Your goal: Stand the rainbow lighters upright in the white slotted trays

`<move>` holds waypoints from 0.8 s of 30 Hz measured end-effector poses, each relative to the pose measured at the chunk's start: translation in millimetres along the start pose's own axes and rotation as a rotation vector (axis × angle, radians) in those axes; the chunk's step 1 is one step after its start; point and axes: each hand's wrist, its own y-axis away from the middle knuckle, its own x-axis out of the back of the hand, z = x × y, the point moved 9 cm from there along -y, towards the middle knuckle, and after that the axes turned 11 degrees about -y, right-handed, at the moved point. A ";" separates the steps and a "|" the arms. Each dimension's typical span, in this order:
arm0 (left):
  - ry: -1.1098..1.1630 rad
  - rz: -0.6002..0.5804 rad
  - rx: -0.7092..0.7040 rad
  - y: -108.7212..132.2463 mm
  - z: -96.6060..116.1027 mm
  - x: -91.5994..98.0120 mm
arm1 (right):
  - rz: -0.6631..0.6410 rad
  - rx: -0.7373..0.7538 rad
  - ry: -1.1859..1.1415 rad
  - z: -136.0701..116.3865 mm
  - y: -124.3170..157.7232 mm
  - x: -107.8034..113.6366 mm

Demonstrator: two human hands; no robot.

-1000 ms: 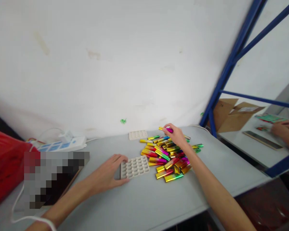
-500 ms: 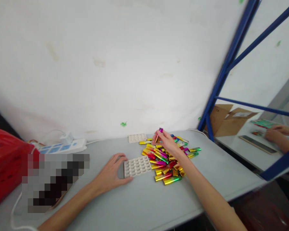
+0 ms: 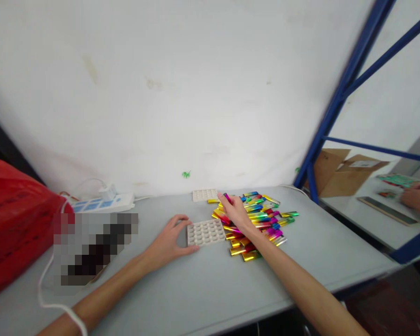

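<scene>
A pile of shiny rainbow-coloured sticks [image 3: 262,219] lies on the grey table [image 3: 203,284]. My right hand [image 3: 236,211] is pinched on one magenta stick [image 3: 227,197], held just above the far right corner of a white tray with rows of round holes [image 3: 206,232]. My left hand [image 3: 170,240] rests on the table with fingers curled against the tray's left edge, steadying it. A second white holed tray [image 3: 205,194] lies further back by the wall.
A red bag [image 3: 14,224] sits at the left. A white power strip [image 3: 103,202] with cable lies by the wall. A blue metal frame [image 3: 336,107] stands at the right; beyond it are a cardboard box [image 3: 339,172] and another person's hand [image 3: 418,198].
My right hand lifted a magenta stick off the pile and carried it left and down to the tray. My left hand stayed at the tray's left edge.
</scene>
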 end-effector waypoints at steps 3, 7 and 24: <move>-0.011 -0.006 -0.003 0.1 0.5 -0.5 | -0.003 -0.004 0.018 -3.5 2.5 -2.5; -0.007 -0.030 0.005 1.6 -1.8 -2.3 | 0.038 0.013 0.090 -8.7 4.9 -1.7; 0.105 -0.069 -0.007 -0.9 -6.2 8.9 | -0.432 0.349 0.411 -45.6 22.7 -58.8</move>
